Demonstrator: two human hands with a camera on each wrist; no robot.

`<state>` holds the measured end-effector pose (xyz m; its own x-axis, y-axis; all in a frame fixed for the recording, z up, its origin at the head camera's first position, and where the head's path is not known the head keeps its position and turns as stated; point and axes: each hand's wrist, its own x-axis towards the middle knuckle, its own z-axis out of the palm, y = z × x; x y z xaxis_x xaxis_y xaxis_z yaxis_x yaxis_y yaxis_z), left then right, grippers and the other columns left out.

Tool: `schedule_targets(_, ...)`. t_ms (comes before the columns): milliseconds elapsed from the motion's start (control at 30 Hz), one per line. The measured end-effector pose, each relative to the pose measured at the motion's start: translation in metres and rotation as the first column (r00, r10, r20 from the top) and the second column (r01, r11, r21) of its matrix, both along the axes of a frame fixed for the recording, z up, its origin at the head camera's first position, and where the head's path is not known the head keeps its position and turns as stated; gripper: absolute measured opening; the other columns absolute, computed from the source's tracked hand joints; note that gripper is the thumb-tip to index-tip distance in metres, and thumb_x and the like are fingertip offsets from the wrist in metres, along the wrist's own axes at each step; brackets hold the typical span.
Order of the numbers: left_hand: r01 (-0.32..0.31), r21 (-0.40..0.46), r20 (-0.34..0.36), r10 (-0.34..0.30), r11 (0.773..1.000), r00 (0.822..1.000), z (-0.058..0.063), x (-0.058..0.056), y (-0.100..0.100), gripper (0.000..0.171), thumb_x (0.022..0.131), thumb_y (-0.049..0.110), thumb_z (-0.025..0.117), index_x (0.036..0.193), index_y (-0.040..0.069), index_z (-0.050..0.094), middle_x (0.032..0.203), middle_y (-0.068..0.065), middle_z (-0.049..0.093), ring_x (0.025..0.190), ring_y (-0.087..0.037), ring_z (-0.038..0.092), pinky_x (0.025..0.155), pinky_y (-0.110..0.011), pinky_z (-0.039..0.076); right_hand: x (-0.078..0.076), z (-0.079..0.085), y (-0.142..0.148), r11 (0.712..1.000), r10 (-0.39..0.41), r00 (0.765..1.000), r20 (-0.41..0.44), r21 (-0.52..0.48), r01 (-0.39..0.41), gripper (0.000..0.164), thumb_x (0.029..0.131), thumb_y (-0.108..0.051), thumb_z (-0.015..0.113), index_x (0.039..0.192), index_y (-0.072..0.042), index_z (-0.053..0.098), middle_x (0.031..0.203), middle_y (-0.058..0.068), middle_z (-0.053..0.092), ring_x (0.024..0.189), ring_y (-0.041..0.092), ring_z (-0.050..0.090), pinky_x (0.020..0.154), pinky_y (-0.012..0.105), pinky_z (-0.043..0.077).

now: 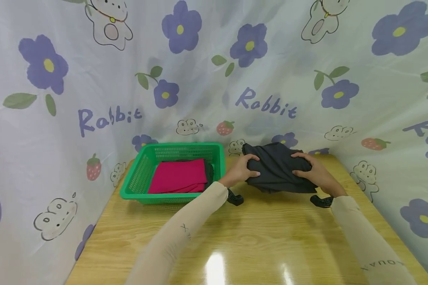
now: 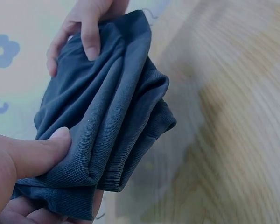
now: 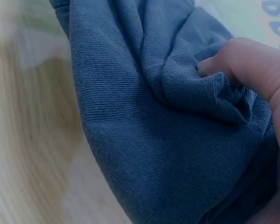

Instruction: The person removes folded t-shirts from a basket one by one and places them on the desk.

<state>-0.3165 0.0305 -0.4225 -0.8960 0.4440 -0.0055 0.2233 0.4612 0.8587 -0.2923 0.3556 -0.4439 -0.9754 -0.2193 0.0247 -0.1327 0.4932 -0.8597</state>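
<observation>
A dark grey folded cloth [image 1: 276, 168] of ribbed fabric, its kind of garment not clear, is held up over the back right of the table. At its left end my left hand [image 1: 243, 170] grips it, thumb on top and fingers underneath, as the left wrist view shows with the layered cloth [image 2: 102, 107]. My right hand [image 1: 315, 174] grips the opposite end. In the right wrist view the thumb of the right hand [image 3: 256, 70] presses into a bunched fold of the cloth [image 3: 144, 126].
Left of the hands stands a green plastic basket [image 1: 171, 198] with a folded red cloth [image 1: 180, 176] and a dark cloth [image 1: 209, 174] inside. The wooden table [image 1: 256, 237] meets a patterned curtain [image 1: 207, 79] at the back and sides.
</observation>
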Motion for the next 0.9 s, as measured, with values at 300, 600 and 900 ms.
schedule_targets(300,-0.008,0.009,0.016,0.008,1.0,1.0,-0.012,-0.002,0.02,0.05,0.094,0.01,0.077,0.14,0.017,0.06,0.152,-0.009,0.049,0.131,-0.028,0.055,0.096,-0.037,0.053,-0.001,-0.014,0.009,1.0,-0.023,1.0,0.018,0.022,0.022,0.068,0.096,-0.025,0.077,0.155,-0.019,0.043,0.17,0.018,0.008,0.149,0.053,0.019,0.11,0.072,0.028)
schedule_targets(600,-0.043,0.038,0.051,0.041,0.998,0.998,-0.041,-0.004,0.049,0.046,0.092,0.006,0.079,0.134,0.017,0.064,0.149,-0.01,0.052,0.127,-0.029,0.057,0.088,-0.034,0.055,0.002,-0.038,0.029,0.999,-0.041,0.998,0.041,0.03,0.04,0.068,0.097,-0.022,0.076,0.156,-0.018,0.042,0.17,0.02,0.007,0.148,0.055,0.019,0.108,0.073,0.031)
schedule_targets(900,-0.05,0.064,0.056,0.046,0.997,0.997,-0.055,-0.012,0.058,0.044,0.092,0.005,0.078,0.133,0.015,0.065,0.149,-0.012,0.052,0.124,-0.029,0.059,0.088,-0.035,0.055,-0.006,-0.05,0.034,0.998,-0.054,0.997,0.048,0.04,0.053,0.067,0.098,-0.018,0.074,0.157,-0.019,0.042,0.169,0.022,0.011,0.148,0.055,0.021,0.109,0.072,0.031)
